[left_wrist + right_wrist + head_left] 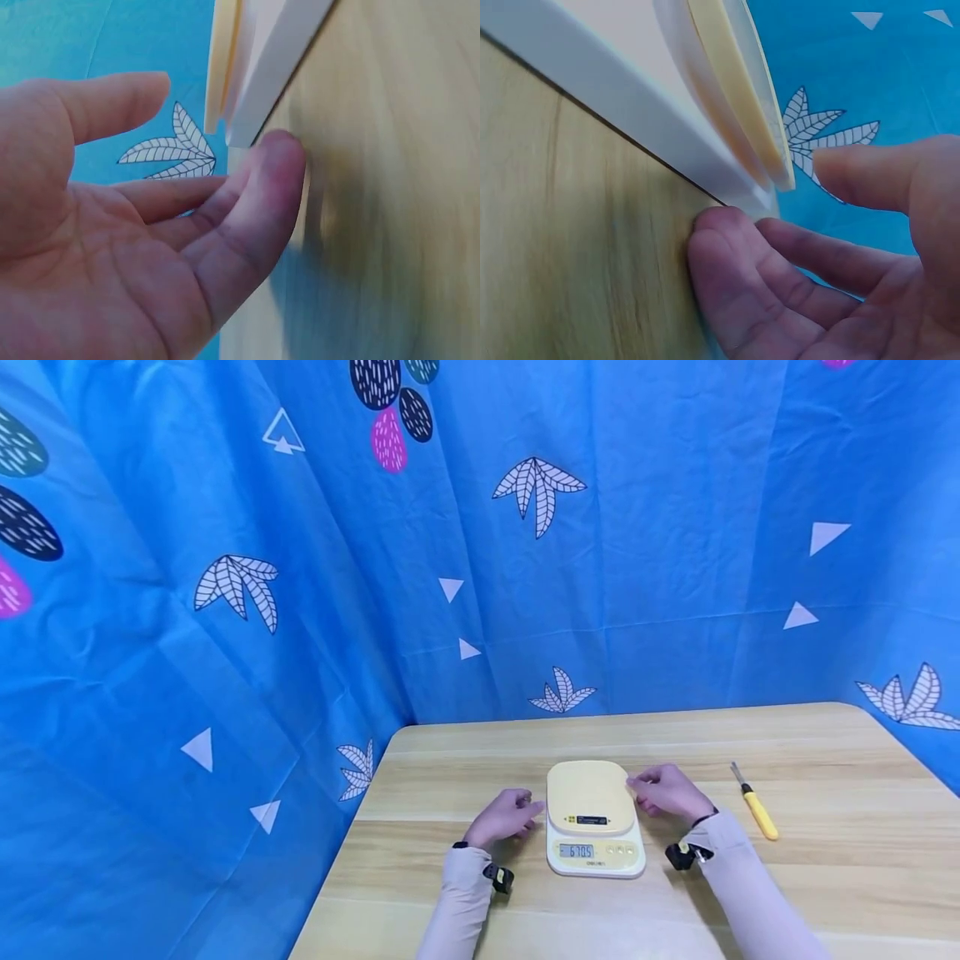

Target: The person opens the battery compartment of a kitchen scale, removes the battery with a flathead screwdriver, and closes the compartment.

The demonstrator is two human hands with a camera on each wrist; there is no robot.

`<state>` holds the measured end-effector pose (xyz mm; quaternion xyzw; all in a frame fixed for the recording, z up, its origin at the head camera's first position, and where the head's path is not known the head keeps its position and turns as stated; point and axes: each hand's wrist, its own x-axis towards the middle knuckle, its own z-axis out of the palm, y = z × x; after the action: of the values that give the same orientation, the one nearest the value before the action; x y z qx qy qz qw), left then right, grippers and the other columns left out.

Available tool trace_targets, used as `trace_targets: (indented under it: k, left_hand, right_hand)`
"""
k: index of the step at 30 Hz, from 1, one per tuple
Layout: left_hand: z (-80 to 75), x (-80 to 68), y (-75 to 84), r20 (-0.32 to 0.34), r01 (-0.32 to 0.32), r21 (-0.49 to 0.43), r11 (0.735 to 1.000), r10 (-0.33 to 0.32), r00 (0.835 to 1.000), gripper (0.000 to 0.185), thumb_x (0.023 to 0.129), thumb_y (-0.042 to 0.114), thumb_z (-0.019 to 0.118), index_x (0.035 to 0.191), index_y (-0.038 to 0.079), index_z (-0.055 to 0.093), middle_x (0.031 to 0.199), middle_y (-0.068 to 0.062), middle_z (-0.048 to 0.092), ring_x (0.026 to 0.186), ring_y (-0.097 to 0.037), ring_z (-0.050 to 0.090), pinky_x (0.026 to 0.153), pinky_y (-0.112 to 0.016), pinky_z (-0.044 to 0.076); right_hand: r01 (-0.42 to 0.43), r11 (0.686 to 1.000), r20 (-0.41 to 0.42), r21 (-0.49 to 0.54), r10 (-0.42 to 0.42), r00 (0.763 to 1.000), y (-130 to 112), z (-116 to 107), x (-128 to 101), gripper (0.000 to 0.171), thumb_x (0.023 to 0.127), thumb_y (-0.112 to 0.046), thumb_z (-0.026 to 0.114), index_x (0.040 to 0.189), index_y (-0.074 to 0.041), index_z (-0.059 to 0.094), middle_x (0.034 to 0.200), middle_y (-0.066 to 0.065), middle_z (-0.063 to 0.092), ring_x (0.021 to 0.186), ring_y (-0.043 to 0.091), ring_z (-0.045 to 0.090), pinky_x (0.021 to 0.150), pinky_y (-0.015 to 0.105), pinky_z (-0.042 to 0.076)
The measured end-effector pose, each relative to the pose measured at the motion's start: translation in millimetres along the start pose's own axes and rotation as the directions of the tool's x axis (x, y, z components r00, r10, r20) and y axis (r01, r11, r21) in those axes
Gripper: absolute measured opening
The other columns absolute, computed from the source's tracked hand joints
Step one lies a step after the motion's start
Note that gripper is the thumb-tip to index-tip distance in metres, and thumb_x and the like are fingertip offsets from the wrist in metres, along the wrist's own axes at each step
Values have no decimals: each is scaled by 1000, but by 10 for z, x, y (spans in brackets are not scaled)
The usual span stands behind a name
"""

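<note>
A kitchen scale (pixel 596 860) with a pale yellow platform (pixel 588 793) and a white base lies flat on the table. Its lit display (pixel 577 851) shows digits that look like 670.5, and nothing rests on the platform. To the left of the scale is my left hand (pixel 504 817), thumb apart from loosely bent fingers, holding nothing. My right hand (pixel 670 792) is at the opposite side, with fingertips (pixel 720 225) close by the base's lower edge and the thumb raised near the platform rim. Whether those fingertips touch the base I cannot tell.
A tool with a yellow handle (pixel 761 814) and a thin metal shaft, like a screwdriver, lies to the right of my right hand. The wooden table (pixel 450 760) meets a blue patterned curtain (pixel 660 568) at the back and left.
</note>
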<state>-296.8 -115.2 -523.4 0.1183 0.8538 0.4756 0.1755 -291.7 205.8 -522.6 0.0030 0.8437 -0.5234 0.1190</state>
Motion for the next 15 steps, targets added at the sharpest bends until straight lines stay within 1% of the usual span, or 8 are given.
trace_targets:
  k: [1, 2, 4, 5, 6, 8, 13, 15]
  left_hand:
    - [7, 15, -6, -8, 9, -16, 1000, -9, 1000, 32, 104, 27, 62, 89, -1, 53, 87, -13, 61, 79, -24, 71, 61, -29, 58]
    - [15, 24, -8, -16, 20, -32, 999, -20, 1000, 32, 104, 27, 62, 89, 0, 53, 87, -13, 61, 80, -23, 71, 63, -29, 59]
    - [32, 44, -21, -37, 39, -62, 997, -42, 998, 28, 103, 28, 63, 98, 0, 62, 91, -13, 65, 81, -22, 70, 67, -31, 62]
    - [38, 53, -26, -45, 47, -76, 996, -50, 998, 30, 103, 27, 64, 106, -2, 65, 94, -14, 67, 82, -21, 70, 69, -31, 63]
    - [43, 61, -35, -52, 51, -85, 995, -56, 997, 34, 103, 27, 64, 114, -5, 66, 95, -15, 68, 82, -21, 70, 70, -32, 64]
    - [52, 72, -37, -65, 63, -101, 993, -69, 995, 45, 103, 27, 64, 130, -9, 62, 101, -18, 71, 84, -21, 70, 73, -34, 66]
    - [95, 120, -13, -65, 77, -92, 993, -84, 994, 45, 102, 30, 65, 129, -7, 65, 100, -14, 72, 83, -19, 70, 74, -33, 66]
    - [113, 143, 1, -60, 74, -81, 994, -79, 995, 44, 102, 31, 65, 128, -5, 66, 98, -11, 72, 83, -17, 70, 73, -31, 65]
  right_hand:
    - [-7, 1000, -1, -4, 7, 1000, 0, 3, -11, 36, 105, -21, 59, 116, 13, 65, 79, 10, 68, 69, 15, 63, 60, 26, 58]
    - [-10, 1000, -2, -10, 10, 1000, 0, 6, -22, 33, 105, -21, 59, 110, 11, 67, 77, 9, 67, 67, 15, 62, 59, 26, 58]
    - [-16, 1000, -2, -12, 16, 1000, -2, 22, -40, 30, 105, -22, 59, 100, 5, 69, 74, 8, 66, 64, 15, 60, 57, 26, 57]
    - [-18, 1000, -3, -11, 18, 1000, -7, 34, -52, 30, 105, -22, 59, 96, 4, 69, 73, 8, 65, 64, 15, 60, 57, 26, 56]
    - [-18, 1000, -4, -6, 18, 1000, -10, 44, -63, 30, 105, -22, 59, 93, 3, 69, 72, 7, 65, 63, 15, 59, 57, 27, 56]
    - [-20, 1000, -4, 4, 20, 1000, -13, 64, -81, 30, 105, -22, 59, 89, 3, 67, 71, 7, 64, 62, 15, 59, 56, 27, 56]
    - [-15, 1000, -17, 6, 15, 1000, -8, 90, -88, 30, 104, -21, 61, 85, 1, 64, 69, 8, 63, 61, 17, 59, 56, 28, 56]
    - [-4, 1000, -25, 0, 4, 1000, -11, 98, -74, 29, 103, -21, 62, 84, 1, 64, 69, 8, 63, 61, 17, 59, 56, 29, 56]
